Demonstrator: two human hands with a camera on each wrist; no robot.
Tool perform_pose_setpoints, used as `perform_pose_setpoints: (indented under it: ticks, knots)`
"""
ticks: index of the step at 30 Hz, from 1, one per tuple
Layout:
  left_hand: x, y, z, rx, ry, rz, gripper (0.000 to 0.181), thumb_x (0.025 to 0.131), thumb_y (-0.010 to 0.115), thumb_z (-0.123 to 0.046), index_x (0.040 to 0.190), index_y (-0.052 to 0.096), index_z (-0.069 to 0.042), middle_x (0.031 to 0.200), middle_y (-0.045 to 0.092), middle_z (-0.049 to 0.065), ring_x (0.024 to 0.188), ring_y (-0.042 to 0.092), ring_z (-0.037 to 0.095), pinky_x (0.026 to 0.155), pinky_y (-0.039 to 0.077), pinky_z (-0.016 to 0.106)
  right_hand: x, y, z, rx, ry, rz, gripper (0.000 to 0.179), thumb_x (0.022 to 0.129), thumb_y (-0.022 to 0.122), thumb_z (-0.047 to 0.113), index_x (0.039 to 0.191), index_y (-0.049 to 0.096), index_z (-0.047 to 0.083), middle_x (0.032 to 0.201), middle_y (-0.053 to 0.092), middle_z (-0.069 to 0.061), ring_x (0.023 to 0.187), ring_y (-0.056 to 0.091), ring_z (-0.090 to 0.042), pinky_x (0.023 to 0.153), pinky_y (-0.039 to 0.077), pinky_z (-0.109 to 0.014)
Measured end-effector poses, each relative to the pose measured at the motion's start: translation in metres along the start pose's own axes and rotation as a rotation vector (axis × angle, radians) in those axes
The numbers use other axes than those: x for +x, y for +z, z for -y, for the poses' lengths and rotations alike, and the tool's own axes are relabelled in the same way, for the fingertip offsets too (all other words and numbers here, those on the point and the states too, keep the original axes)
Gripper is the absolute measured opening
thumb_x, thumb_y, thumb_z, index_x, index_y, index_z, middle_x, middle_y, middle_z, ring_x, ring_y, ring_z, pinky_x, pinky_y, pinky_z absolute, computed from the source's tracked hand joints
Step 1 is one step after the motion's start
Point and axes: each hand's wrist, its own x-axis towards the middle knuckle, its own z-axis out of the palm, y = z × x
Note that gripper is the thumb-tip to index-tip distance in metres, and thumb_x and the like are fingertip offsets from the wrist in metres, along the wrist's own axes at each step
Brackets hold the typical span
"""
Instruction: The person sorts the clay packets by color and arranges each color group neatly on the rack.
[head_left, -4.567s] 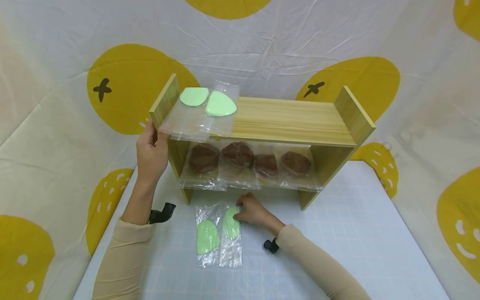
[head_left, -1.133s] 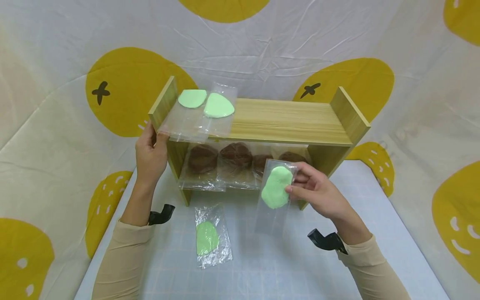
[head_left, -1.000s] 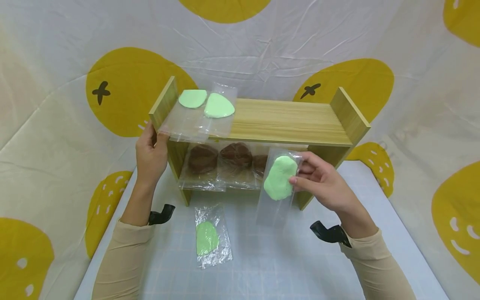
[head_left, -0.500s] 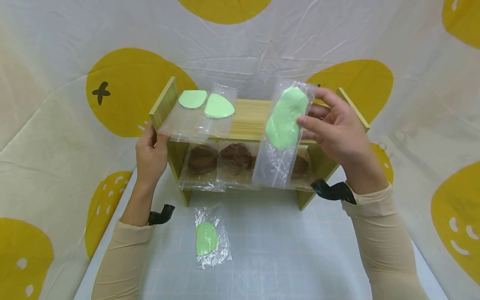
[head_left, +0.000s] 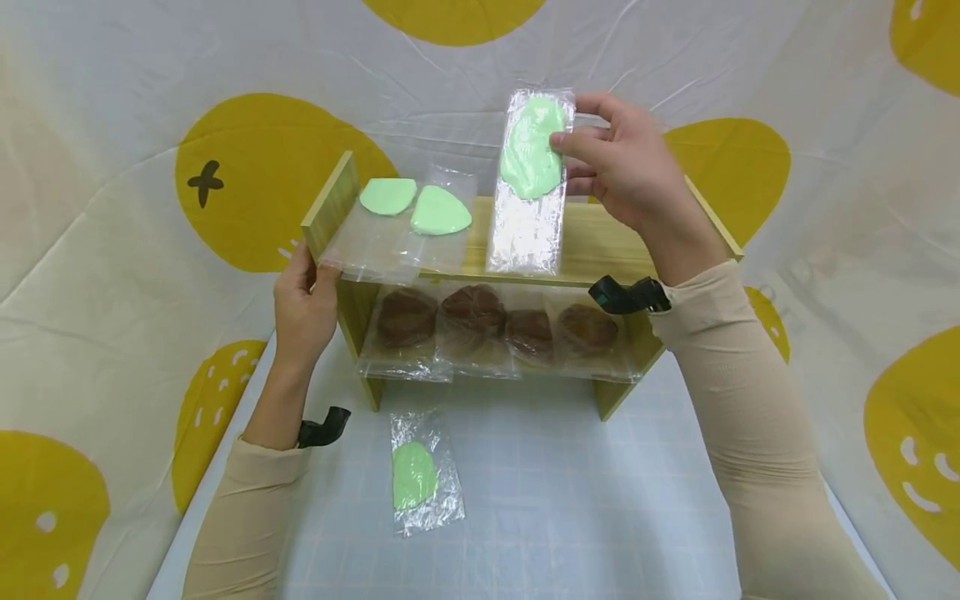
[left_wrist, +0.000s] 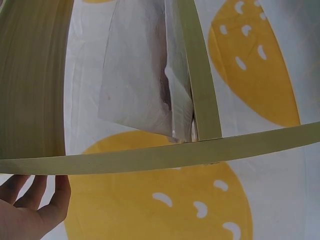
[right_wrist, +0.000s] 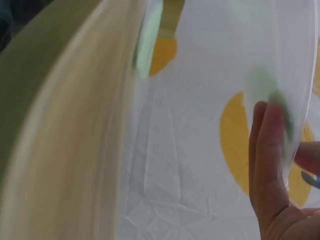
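Observation:
My right hand (head_left: 626,158) pinches a clear plastic bag (head_left: 525,237) by its right edge, thumb in front and fingers behind. Inside is a flat, pale green clay-like piece (head_left: 534,154). The bag is held up over the top board of a two-tier wooden shelf (head_left: 600,246). In the right wrist view the fingers (right_wrist: 270,165) lie along one face of the bag. My left hand (head_left: 306,304) grips the shelf's left side panel (head_left: 330,204) near the top board; in the left wrist view its fingers (left_wrist: 60,200) meet the panel's edge.
Two bagged green pieces (head_left: 440,210) lie at the top board's left end. Several bagged brown pieces (head_left: 474,308) line the lower board. Another bagged green piece (head_left: 414,475) lies on the pale checked tablecloth (head_left: 540,517) in front. A patterned cloth (head_left: 480,92) hangs behind.
My right hand has picked the bagged green piece up from the table, carried it right and up past the lower tier, then over the top board. My left hand has stayed at the panel.

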Motion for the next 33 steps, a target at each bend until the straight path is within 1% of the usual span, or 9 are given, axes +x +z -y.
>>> perform_pose_setpoints:
  ticks: [4, 6, 9, 12, 17, 24, 26, 28, 33]
  knots:
    - [0.000, 0.001, 0.001, 0.011, 0.003, -0.001, 0.037, 0.103, 0.056, -0.021, 0.139, 0.059, -0.009, 0.125, 0.065, 0.002, 0.104, 0.059, 0.014, 0.085, 0.051, 0.026, 0.015, 0.004, -0.004, -0.070, 0.120, 0.010, 0.067, 0.094, 0.068, 0.006, 0.152, 0.034, 0.008, 0.117, 0.054, -0.019, 0.062, 0.058, -0.023, 0.064, 0.056, -0.031]
    - [0.001, 0.001, 0.002, 0.011, 0.010, -0.002, 0.038, 0.103, 0.056, -0.021, 0.139, 0.059, -0.010, 0.125, 0.065, 0.002, 0.104, 0.059, 0.014, 0.085, 0.051, 0.026, 0.018, 0.007, -0.006, -0.097, 0.149, 0.030, 0.066, 0.095, 0.066, 0.004, 0.152, 0.033, 0.007, 0.117, 0.056, -0.020, 0.066, 0.065, -0.026, 0.065, 0.057, -0.032]
    - [0.002, 0.002, 0.002, 0.007, 0.014, 0.000, 0.038, 0.103, 0.057, -0.021, 0.140, 0.059, -0.010, 0.126, 0.065, 0.002, 0.105, 0.059, 0.014, 0.086, 0.051, 0.026, 0.021, 0.009, -0.010, -0.127, 0.159, 0.057, 0.065, 0.096, 0.062, 0.002, 0.152, 0.030, 0.006, 0.115, 0.058, -0.021, 0.071, 0.069, -0.029, 0.066, 0.057, -0.033]
    - [0.004, 0.003, 0.003, 0.004, 0.013, -0.001, 0.038, 0.103, 0.057, -0.020, 0.140, 0.059, -0.010, 0.125, 0.065, 0.003, 0.105, 0.059, 0.014, 0.086, 0.051, 0.025, 0.024, 0.010, -0.012, -0.164, 0.174, 0.071, 0.068, 0.097, 0.060, 0.002, 0.156, 0.025, 0.006, 0.121, 0.056, -0.022, 0.076, 0.069, -0.030, 0.069, 0.057, -0.033]
    - [0.005, 0.004, 0.005, 0.009, 0.003, -0.004, 0.038, 0.104, 0.055, -0.016, 0.140, 0.058, -0.006, 0.125, 0.065, 0.006, 0.103, 0.059, 0.012, 0.084, 0.050, 0.024, 0.025, 0.014, -0.009, -0.241, 0.217, 0.059, 0.076, 0.097, 0.062, 0.003, 0.159, 0.019, 0.011, 0.130, 0.052, -0.020, 0.078, 0.066, -0.027, 0.072, 0.057, -0.032]
    - [0.004, 0.006, -0.005, 0.014, 0.000, -0.002, 0.039, 0.104, 0.052, -0.014, 0.141, 0.054, 0.001, 0.127, 0.063, 0.017, 0.102, 0.058, 0.010, 0.083, 0.048, 0.022, 0.026, 0.018, -0.001, -0.310, 0.211, 0.057, 0.075, 0.097, 0.062, 0.004, 0.159, 0.020, 0.014, 0.133, 0.050, -0.020, 0.080, 0.061, -0.027, 0.079, 0.056, -0.034]
    - [0.004, 0.006, -0.003, 0.014, 0.003, -0.002, 0.040, 0.104, 0.053, -0.015, 0.141, 0.054, -0.001, 0.128, 0.063, 0.016, 0.103, 0.059, 0.010, 0.083, 0.048, 0.022, 0.027, 0.019, 0.000, -0.317, 0.219, 0.061, 0.075, 0.098, 0.061, 0.005, 0.159, 0.019, 0.015, 0.135, 0.049, -0.020, 0.083, 0.061, -0.028, 0.082, 0.055, -0.036]
    - [0.005, 0.006, 0.001, 0.013, 0.006, -0.002, 0.040, 0.104, 0.054, -0.016, 0.142, 0.055, -0.004, 0.128, 0.064, 0.012, 0.104, 0.059, 0.010, 0.083, 0.048, 0.022, 0.029, 0.019, 0.000, -0.314, 0.229, 0.065, 0.075, 0.098, 0.061, 0.006, 0.160, 0.018, 0.015, 0.140, 0.046, -0.021, 0.088, 0.063, -0.029, 0.084, 0.055, -0.038]
    - [0.007, 0.005, 0.012, 0.009, 0.006, 0.000, 0.039, 0.104, 0.055, -0.019, 0.141, 0.057, -0.009, 0.126, 0.065, 0.007, 0.104, 0.059, 0.012, 0.082, 0.048, 0.022, 0.031, 0.018, 0.000, -0.266, 0.251, 0.066, 0.076, 0.099, 0.060, 0.004, 0.160, 0.016, 0.013, 0.145, 0.042, -0.022, 0.097, 0.066, -0.036, 0.089, 0.053, -0.045]
